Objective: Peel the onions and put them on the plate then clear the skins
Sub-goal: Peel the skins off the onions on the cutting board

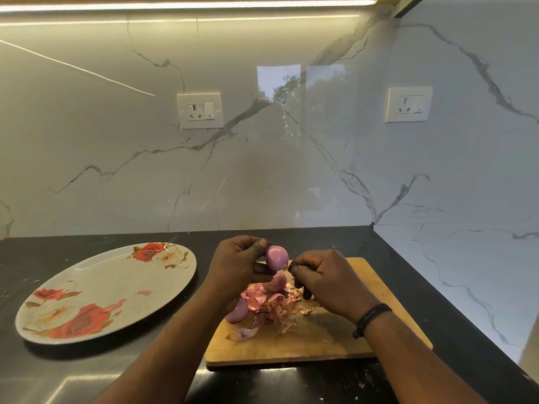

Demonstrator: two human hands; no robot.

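Observation:
My left hand (237,265) grips a peeled purple onion (277,257) above the wooden cutting board (344,339). My right hand (323,279) is curled beside it, its thumb and fingertip pinching at the onion's lower right end. Two more purple onions lie on the board: one (275,282) just under the held onion, one (236,312) partly hidden behind my left wrist. A heap of pink-brown onion skins (271,306) covers the middle of the board. The floral plate (87,298) sits to the left with no onions on it.
The black countertop (43,371) carries the plate and board, with small skin scraps near its front. Marble walls close the back and the right side, meeting in a corner (372,225). Two wall sockets (200,111) are mounted above.

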